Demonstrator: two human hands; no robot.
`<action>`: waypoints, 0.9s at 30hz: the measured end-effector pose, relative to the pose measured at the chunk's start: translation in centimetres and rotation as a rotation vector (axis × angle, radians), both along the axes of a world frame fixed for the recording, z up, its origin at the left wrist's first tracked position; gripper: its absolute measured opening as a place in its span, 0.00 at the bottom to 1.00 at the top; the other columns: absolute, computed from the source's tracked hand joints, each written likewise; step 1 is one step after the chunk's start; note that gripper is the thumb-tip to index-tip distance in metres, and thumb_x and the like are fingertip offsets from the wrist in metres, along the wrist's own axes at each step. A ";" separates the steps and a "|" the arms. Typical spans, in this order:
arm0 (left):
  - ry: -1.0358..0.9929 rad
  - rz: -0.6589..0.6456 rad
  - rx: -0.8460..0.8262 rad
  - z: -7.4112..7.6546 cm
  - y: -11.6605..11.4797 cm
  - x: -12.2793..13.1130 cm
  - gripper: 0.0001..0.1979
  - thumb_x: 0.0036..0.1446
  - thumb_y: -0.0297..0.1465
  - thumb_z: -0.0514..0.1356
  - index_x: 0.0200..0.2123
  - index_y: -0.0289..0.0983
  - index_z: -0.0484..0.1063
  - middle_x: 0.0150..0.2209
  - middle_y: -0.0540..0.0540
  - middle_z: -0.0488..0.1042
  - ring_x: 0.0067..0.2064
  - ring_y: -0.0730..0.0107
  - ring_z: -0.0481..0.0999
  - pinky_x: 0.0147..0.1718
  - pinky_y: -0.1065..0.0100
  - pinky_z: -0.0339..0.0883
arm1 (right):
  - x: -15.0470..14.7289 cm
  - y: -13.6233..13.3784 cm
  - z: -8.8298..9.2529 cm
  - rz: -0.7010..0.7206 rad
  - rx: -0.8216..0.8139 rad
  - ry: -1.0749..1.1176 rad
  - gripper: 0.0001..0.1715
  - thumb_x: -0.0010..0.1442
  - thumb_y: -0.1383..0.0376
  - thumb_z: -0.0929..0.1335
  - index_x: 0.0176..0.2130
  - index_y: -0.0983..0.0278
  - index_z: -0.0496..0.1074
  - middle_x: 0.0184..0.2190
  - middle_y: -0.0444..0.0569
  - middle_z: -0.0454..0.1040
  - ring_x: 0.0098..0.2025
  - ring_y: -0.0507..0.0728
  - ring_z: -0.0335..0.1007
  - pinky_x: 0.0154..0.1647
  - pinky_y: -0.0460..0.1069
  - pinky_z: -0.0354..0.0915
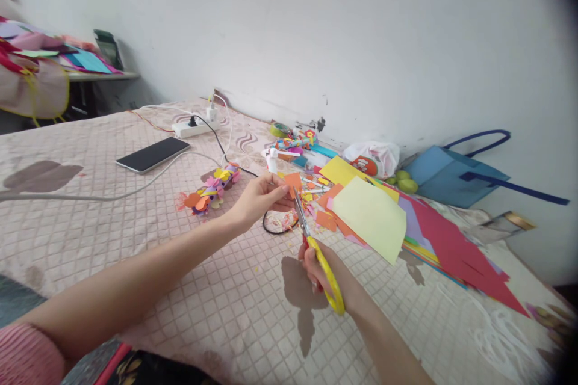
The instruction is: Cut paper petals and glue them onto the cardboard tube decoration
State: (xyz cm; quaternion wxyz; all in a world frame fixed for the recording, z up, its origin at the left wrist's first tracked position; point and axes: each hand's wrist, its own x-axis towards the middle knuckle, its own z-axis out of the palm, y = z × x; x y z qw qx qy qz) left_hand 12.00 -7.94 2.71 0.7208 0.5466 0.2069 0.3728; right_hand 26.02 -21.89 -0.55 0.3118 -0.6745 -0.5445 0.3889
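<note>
My left hand (263, 197) pinches a small piece of orange paper (293, 181) over the middle of the table. In my right hand (329, 267) are yellow-handled scissors (324, 264), with my fingers in the handles. The metal blades point away from me and reach the lower edge of the orange paper. Beyond and below my hands lie many small paper scraps (282, 221) and a black loop (266, 225). To the left of my left hand rests a purple roll covered with paper flowers (212, 189).
A dark-screened phone (152, 154) and a white power strip (194, 127) with cables lie at the left. Pale yellow (370, 213) and red paper sheets (456, 246) spread on the right. A hot glue gun (272, 157), white bag (372, 155) and blue bag (451, 175) are farther back.
</note>
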 end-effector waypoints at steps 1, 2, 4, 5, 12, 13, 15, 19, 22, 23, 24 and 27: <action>0.002 0.000 0.000 0.0 0.0 0.0 0.07 0.53 0.30 0.59 0.31 0.35 0.61 0.28 0.46 0.77 0.30 0.69 0.78 0.32 0.68 0.72 | -0.1 0.0 0.1 -0.006 -0.001 -0.001 0.34 0.49 0.35 0.54 0.29 0.62 0.57 0.15 0.36 0.54 0.13 0.46 0.52 0.13 0.43 0.57; 0.003 -0.001 0.002 0.0 0.0 0.0 0.07 0.54 0.30 0.59 0.31 0.35 0.61 0.28 0.46 0.77 0.30 0.69 0.78 0.32 0.67 0.72 | -0.1 0.0 0.1 -0.011 -0.004 -0.001 0.33 0.49 0.35 0.54 0.28 0.62 0.57 0.15 0.36 0.54 0.13 0.46 0.52 0.13 0.43 0.57; 0.002 0.000 0.006 0.0 0.0 0.0 0.08 0.53 0.30 0.59 0.31 0.35 0.61 0.28 0.46 0.77 0.30 0.69 0.78 0.32 0.67 0.72 | -0.3 0.1 0.1 -0.030 -0.018 -0.002 0.32 0.49 0.36 0.55 0.28 0.62 0.56 0.15 0.36 0.54 0.13 0.46 0.52 0.12 0.43 0.57; 0.000 0.001 0.007 0.0 0.0 0.0 0.08 0.53 0.30 0.59 0.31 0.35 0.61 0.29 0.46 0.77 0.30 0.70 0.78 0.32 0.67 0.72 | -0.3 0.1 0.0 -0.050 -0.028 -0.001 0.31 0.49 0.37 0.56 0.27 0.62 0.55 0.16 0.36 0.54 0.13 0.46 0.52 0.11 0.43 0.57; -0.004 0.011 -0.005 -0.1 0.2 0.0 0.08 0.53 0.30 0.59 0.31 0.34 0.61 0.29 0.46 0.76 0.29 0.70 0.78 0.31 0.69 0.72 | -0.2 0.3 -0.8 -0.155 -0.131 0.099 0.24 0.51 0.44 0.62 0.30 0.62 0.58 0.16 0.35 0.53 0.12 0.45 0.48 0.08 0.41 0.54; -0.002 0.011 -0.005 -0.1 0.2 0.0 0.08 0.53 0.30 0.59 0.31 0.34 0.61 0.29 0.46 0.76 0.29 0.70 0.78 0.31 0.69 0.72 | -0.2 0.3 -0.8 -0.139 -0.121 0.100 0.25 0.51 0.43 0.62 0.30 0.62 0.58 0.16 0.36 0.53 0.12 0.45 0.48 0.08 0.41 0.54; 0.002 0.011 -0.005 -0.1 0.2 0.0 0.08 0.53 0.30 0.59 0.31 0.35 0.61 0.29 0.46 0.76 0.29 0.70 0.78 0.31 0.69 0.72 | 0.0 0.2 -0.7 -0.090 -0.070 0.077 0.27 0.51 0.41 0.60 0.30 0.62 0.59 0.16 0.36 0.54 0.13 0.46 0.50 0.10 0.41 0.56; 0.010 0.000 -0.005 0.0 0.1 0.0 0.08 0.53 0.30 0.59 0.30 0.35 0.60 0.28 0.47 0.76 0.29 0.70 0.78 0.31 0.68 0.72 | 0.1 -0.2 -0.6 0.014 0.014 0.069 0.30 0.54 0.40 0.55 0.33 0.63 0.60 0.17 0.37 0.55 0.15 0.47 0.54 0.14 0.43 0.58; 0.005 -0.005 0.002 0.1 0.0 0.0 0.08 0.53 0.30 0.59 0.30 0.35 0.61 0.28 0.47 0.76 0.29 0.70 0.78 0.32 0.68 0.72 | 0.1 -0.3 -0.6 0.022 0.021 0.104 0.29 0.55 0.40 0.55 0.33 0.63 0.61 0.18 0.38 0.55 0.16 0.47 0.55 0.15 0.43 0.59; 0.004 -0.005 0.004 0.1 0.0 0.0 0.08 0.53 0.30 0.59 0.30 0.35 0.61 0.28 0.47 0.76 0.29 0.70 0.78 0.32 0.67 0.72 | 0.1 -0.4 -0.6 0.023 0.024 0.114 0.29 0.55 0.40 0.55 0.33 0.63 0.61 0.18 0.38 0.55 0.16 0.47 0.54 0.15 0.43 0.59; 0.005 -0.005 0.006 0.1 0.0 0.0 0.08 0.53 0.30 0.59 0.30 0.35 0.61 0.28 0.47 0.76 0.30 0.69 0.78 0.32 0.67 0.72 | 0.1 -0.4 -0.7 0.024 0.029 0.122 0.29 0.55 0.40 0.55 0.33 0.63 0.61 0.18 0.38 0.55 0.16 0.47 0.54 0.15 0.43 0.59; 0.011 -0.001 0.007 0.0 0.1 0.0 0.07 0.54 0.30 0.59 0.30 0.35 0.61 0.28 0.47 0.76 0.30 0.69 0.78 0.32 0.68 0.72 | 0.1 -0.3 -0.8 0.031 0.040 0.126 0.30 0.55 0.40 0.54 0.33 0.63 0.61 0.18 0.37 0.54 0.16 0.47 0.53 0.16 0.43 0.59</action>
